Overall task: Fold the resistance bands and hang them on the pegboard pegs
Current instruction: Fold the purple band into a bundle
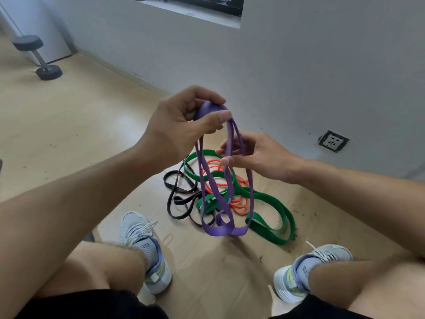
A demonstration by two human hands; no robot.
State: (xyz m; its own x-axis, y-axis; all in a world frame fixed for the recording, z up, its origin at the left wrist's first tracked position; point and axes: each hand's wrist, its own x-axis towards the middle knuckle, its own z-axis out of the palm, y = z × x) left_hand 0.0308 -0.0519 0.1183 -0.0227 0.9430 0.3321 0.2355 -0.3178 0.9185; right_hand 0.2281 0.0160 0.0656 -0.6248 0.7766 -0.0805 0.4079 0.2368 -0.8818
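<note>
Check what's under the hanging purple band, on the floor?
Below the purple band, held up by the left hand and right hand, lie a green band, an orange band and a black band, tangled on the floor. Purple strands cover their crossings.

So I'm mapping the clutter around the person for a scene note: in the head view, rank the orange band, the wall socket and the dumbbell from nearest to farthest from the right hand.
From the right hand:
1. Orange band, on the floor just below it, in the tangle.
2. Wall socket, low on the wall to its right.
3. Dumbbell, far left, against the far wall.
</note>
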